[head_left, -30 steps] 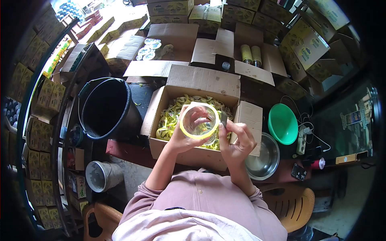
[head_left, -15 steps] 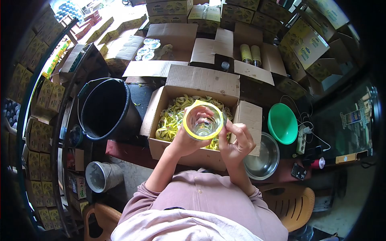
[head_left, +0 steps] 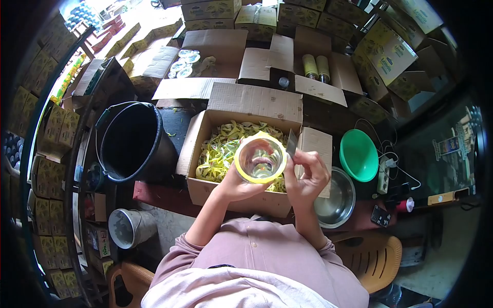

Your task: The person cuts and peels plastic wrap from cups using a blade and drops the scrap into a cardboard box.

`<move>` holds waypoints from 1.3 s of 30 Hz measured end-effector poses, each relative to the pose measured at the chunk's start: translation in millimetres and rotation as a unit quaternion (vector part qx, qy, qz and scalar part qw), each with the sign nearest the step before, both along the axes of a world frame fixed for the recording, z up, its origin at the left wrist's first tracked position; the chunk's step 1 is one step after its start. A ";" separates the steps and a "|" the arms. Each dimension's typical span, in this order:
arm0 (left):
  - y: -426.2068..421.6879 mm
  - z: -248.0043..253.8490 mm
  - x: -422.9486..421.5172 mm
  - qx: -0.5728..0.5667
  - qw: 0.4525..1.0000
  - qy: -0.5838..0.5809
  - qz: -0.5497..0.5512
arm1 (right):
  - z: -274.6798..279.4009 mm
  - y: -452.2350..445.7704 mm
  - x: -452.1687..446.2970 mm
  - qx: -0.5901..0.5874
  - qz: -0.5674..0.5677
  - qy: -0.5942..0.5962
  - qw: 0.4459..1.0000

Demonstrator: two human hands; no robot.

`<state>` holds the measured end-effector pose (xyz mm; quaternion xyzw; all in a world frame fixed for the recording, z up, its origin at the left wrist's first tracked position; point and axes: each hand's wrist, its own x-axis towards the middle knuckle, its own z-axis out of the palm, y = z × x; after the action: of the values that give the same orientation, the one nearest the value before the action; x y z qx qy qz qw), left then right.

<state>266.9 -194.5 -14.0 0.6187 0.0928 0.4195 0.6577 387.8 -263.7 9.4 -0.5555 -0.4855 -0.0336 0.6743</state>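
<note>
My left hand (head_left: pixel 237 184) is wrapped around a clear cup (head_left: pixel 262 160) with a yellow rim. Its open mouth faces up toward me. Just right of the rim, my right hand (head_left: pixel 307 179) pinches a thin, flat grey blade-like piece (head_left: pixel 292 143) between thumb and fingers; its exact kind is unclear. Below both hands stands an open cardboard box (head_left: pixel 241 199) holding many yellow-green strips (head_left: pixel 218 154), perhaps plastic trimmings.
A black bucket (head_left: pixel 160 136) stands left of the box, with a grey pail (head_left: pixel 149 225) lower down. To the right are a metal bowl (head_left: pixel 339 197), a green basin (head_left: pixel 359 155) and a power strip (head_left: pixel 383 177). Behind sit opened cartons (head_left: pixel 257 64) and yellow tubes (head_left: pixel 309 66).
The cup has turned slightly, and its raised yellow tab has shifted toward the top. The flat piece in my right hand now shows upright beside the rim. That hand has moved slightly right.
</note>
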 end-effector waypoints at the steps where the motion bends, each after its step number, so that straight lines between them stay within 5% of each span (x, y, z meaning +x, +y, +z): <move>1: 1.0 -2.1 1.0 -0.005 1.000 -0.009 0.013 | 2.6 -3.1 -1.7 -0.004 -0.013 -0.007 1.000; 6: 8.7 -9.4 -1.9 0.100 0.992 0.026 0.069 | 6.2 -11.9 -6.9 -0.017 -0.024 -0.067 0.997; 20: 2.7 -15.6 2.9 0.093 0.991 -0.005 0.093 | -1.4 -11.6 -16.2 -0.012 -0.061 -0.112 0.992; 26: -0.3 -10.8 3.6 0.171 0.968 0.071 0.169 | 1.0 -11.3 -17.5 -0.016 -0.082 -0.122 0.989; 39: 1.2 -8.6 -7.3 0.217 0.955 0.144 0.141 | 6.5 -8.1 -9.7 -0.032 -0.068 -0.117 0.990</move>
<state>259.7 -193.2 -22.6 0.7810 0.1794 0.4246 0.4215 378.1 -271.8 15.9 -0.6006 -0.5234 -0.1284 0.5907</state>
